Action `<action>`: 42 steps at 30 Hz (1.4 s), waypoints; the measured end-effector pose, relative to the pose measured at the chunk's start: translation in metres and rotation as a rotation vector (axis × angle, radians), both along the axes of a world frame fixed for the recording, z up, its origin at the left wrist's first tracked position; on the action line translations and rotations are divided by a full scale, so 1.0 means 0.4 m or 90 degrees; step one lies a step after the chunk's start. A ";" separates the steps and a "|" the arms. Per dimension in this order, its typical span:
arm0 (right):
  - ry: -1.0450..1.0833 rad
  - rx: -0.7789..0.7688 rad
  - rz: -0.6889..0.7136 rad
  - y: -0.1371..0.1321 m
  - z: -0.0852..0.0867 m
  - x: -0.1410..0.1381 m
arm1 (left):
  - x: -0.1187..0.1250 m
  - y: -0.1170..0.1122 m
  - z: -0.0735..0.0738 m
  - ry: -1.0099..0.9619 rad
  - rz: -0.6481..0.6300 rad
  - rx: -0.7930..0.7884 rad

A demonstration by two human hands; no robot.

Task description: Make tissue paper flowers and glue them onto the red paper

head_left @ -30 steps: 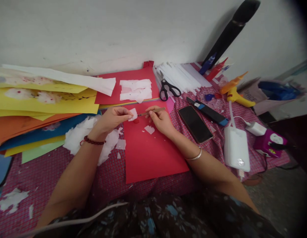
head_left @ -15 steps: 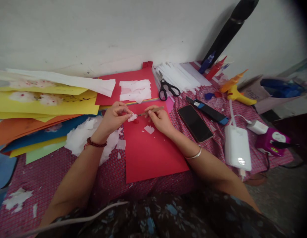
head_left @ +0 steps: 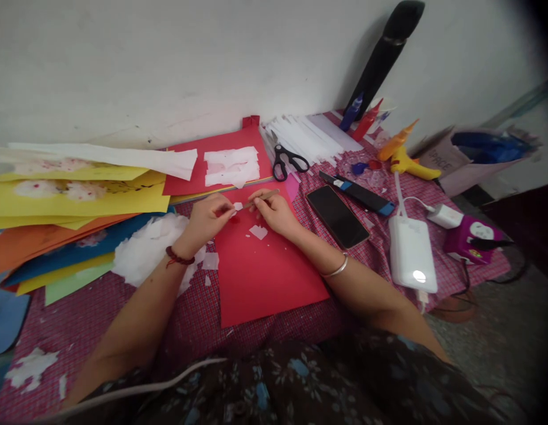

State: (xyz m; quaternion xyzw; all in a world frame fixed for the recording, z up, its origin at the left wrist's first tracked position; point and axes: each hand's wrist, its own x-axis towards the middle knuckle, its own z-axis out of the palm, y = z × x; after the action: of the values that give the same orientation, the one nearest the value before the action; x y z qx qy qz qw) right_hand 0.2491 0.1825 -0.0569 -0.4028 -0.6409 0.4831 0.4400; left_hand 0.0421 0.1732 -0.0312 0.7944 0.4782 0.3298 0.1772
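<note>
Above a red paper sheet (head_left: 265, 277), my left hand (head_left: 208, 218) pinches a small piece of white paper (head_left: 238, 206) between thumb and fingertips. Facing it, my right hand (head_left: 274, 211) is closed around a slim brown stick-like tool (head_left: 270, 193), its thin end directed at the white piece. Whether the tip touches the paper is too small to tell. Just below the hands, a loose white paper scrap (head_left: 258, 232) lies on the red sheet among tiny bits. A heap of torn white paper (head_left: 145, 254) sits beside my left wrist, partly covered by it.
Stacked coloured papers (head_left: 79, 203) fill the left side. Behind the hands are a torn-edged white paper (head_left: 232, 166), scissors (head_left: 289, 162) and white strips (head_left: 300, 139). On the right lie a phone (head_left: 338, 216), a box cutter (head_left: 358, 193), a yellow glue gun (head_left: 413, 166) and a power bank (head_left: 413, 254).
The view has shifted slightly. My left hand has turned a little, and the white piece shows smaller at its fingertips. My right hand still holds the brown tool close to it.
</note>
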 end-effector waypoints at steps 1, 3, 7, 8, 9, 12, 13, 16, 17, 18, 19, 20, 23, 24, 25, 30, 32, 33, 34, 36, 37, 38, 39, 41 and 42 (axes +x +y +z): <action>-0.002 -0.003 0.001 0.000 0.001 0.000 | -0.005 0.001 -0.007 0.023 -0.010 0.014; 0.000 -0.019 0.002 -0.001 0.004 -0.001 | -0.014 0.004 -0.014 0.070 -0.030 0.034; 0.012 -0.051 -0.001 -0.004 0.008 -0.003 | -0.026 0.004 -0.014 0.134 -0.051 0.037; 0.015 -0.055 -0.001 -0.004 0.008 -0.004 | -0.027 0.004 -0.013 0.134 -0.051 0.025; 0.017 -0.057 0.000 -0.004 0.008 -0.004 | -0.028 0.003 -0.012 0.132 -0.050 0.013; 0.016 -0.052 0.004 -0.003 0.008 -0.005 | -0.029 0.003 -0.013 0.130 -0.048 -0.014; 0.013 -0.048 0.005 -0.002 0.008 -0.004 | -0.029 0.003 -0.013 0.130 -0.048 -0.020; 0.009 -0.041 0.005 0.000 0.011 -0.002 | -0.028 0.005 -0.013 0.133 -0.047 -0.036; 0.012 -0.039 -0.003 0.000 0.012 -0.001 | -0.027 0.005 -0.012 0.133 -0.045 -0.043; 0.018 -0.035 -0.016 0.001 0.013 0.000 | -0.026 0.006 -0.010 0.133 -0.043 -0.050; 0.028 -0.031 -0.035 0.001 0.014 0.002 | -0.024 0.006 -0.009 0.133 -0.040 -0.056; 0.040 -0.025 -0.056 0.001 0.014 0.003 | -0.023 0.006 -0.007 0.132 -0.036 -0.062; 0.069 -0.002 -0.088 -0.002 0.011 0.006 | -0.019 0.007 -0.003 0.126 -0.028 -0.079; 0.069 0.004 -0.082 -0.003 0.010 0.006 | -0.019 0.006 -0.003 0.125 -0.026 -0.085; 0.064 0.009 -0.072 -0.005 0.008 0.005 | -0.018 0.006 -0.003 0.123 -0.024 -0.089; 0.000 0.028 -0.032 -0.009 0.007 0.003 | -0.016 0.003 -0.005 0.110 -0.035 -0.102; -0.014 0.035 -0.024 -0.009 0.008 0.003 | -0.016 0.001 -0.007 0.102 -0.042 -0.109; -0.020 0.037 -0.021 -0.009 0.008 0.004 | -0.016 0.001 -0.008 0.099 -0.043 -0.112; -0.025 0.038 -0.018 -0.009 0.009 0.004 | -0.017 0.001 -0.009 0.097 -0.042 -0.115; -0.034 0.041 -0.016 -0.009 0.008 0.004 | -0.019 0.002 -0.011 0.094 -0.035 -0.117; -0.039 0.044 -0.017 -0.009 0.008 0.003 | -0.019 0.003 -0.012 0.092 -0.030 -0.117; -0.045 0.046 -0.017 -0.009 0.008 0.003 | -0.020 0.004 -0.012 0.089 -0.024 -0.117; -0.051 0.046 -0.017 -0.009 0.007 0.003 | -0.020 0.005 -0.012 0.087 -0.016 -0.117; -0.064 0.041 -0.013 -0.008 0.007 0.001 | -0.018 0.005 -0.011 0.080 0.006 -0.123; -0.067 0.036 -0.010 -0.008 0.007 0.000 | -0.016 0.005 -0.010 0.077 0.019 -0.130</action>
State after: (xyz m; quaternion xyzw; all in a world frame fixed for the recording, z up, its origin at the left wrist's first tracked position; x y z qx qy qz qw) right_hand 0.2493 0.1793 -0.0542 -0.4200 -0.6735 0.4393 0.4208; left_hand 0.0355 0.1753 -0.0350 0.7834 0.5310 0.2337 0.2230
